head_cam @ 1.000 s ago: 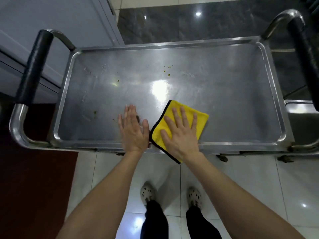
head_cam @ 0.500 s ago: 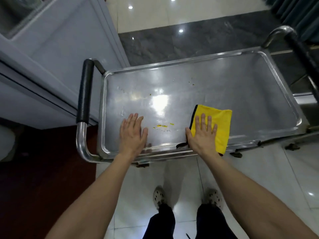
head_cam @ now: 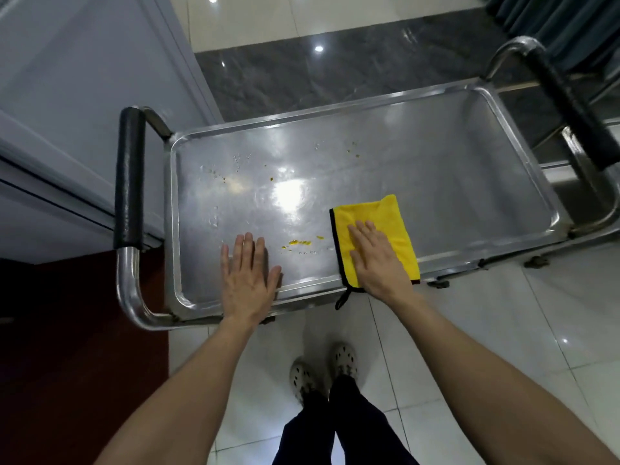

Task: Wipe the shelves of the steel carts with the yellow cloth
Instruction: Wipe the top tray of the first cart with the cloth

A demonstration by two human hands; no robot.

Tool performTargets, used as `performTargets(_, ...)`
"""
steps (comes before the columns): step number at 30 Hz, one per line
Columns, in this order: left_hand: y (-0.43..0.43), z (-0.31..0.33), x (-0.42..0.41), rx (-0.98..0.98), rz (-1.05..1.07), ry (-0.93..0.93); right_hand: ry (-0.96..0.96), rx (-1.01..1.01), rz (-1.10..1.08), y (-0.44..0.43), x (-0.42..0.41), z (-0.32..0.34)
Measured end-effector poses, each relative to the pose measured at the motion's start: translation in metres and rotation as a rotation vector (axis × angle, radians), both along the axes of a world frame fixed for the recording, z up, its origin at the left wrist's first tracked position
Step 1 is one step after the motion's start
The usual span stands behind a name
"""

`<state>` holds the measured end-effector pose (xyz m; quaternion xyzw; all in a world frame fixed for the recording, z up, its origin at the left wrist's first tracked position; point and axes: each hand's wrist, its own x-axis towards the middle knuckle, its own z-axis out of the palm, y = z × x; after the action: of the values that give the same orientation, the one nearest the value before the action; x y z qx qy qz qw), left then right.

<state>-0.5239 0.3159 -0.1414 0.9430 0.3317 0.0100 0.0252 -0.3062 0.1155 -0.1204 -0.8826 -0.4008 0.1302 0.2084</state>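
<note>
**Cloth swept right, residue left between the hands**

Since a second ago the yellow cloth [head_cam: 385, 216] has been carried rightward, away from the left hand [head_cam: 246, 276] it then lay beside. A streak of yellow residue [head_cam: 298, 243] is now exposed between them. The cloth is pressed flat at the near rim of the shelf [head_cam: 453, 182], just right of the frame's centre, by the right hand [head_cam: 377, 260], fingers straight and close together, nothing gripped. The left hand is laid flat on bare steel, fingers likewise extended. More specks [head_cam: 228, 177] are seen toward the upper left, so this shelf is judged far from finished. No brand, label or writing can be read.
</note>
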Motion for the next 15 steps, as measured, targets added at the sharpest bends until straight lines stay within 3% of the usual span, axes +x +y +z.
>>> performTargets(4, -0.007, 0.022, 0.017, -0.146, 0.041, -0.135, -0.183, -0.049, -0.307, -0.016, 0.014, 0.027)
performTargets(8, -0.021, 0.062, 0.077, -0.274, -0.118, -0.206, -0.009, -0.117, -0.514, -0.035, 0.018, 0.044)
performTargets(11, -0.034, 0.087, 0.144, -0.260, -0.349, -0.147, 0.093, -0.154, -0.546, -0.056, 0.010, 0.042)
performTargets(15, -0.060, 0.096, 0.225, -0.185, -0.634, 0.079, 0.153, -0.184, -0.476, -0.069, 0.005, 0.029)
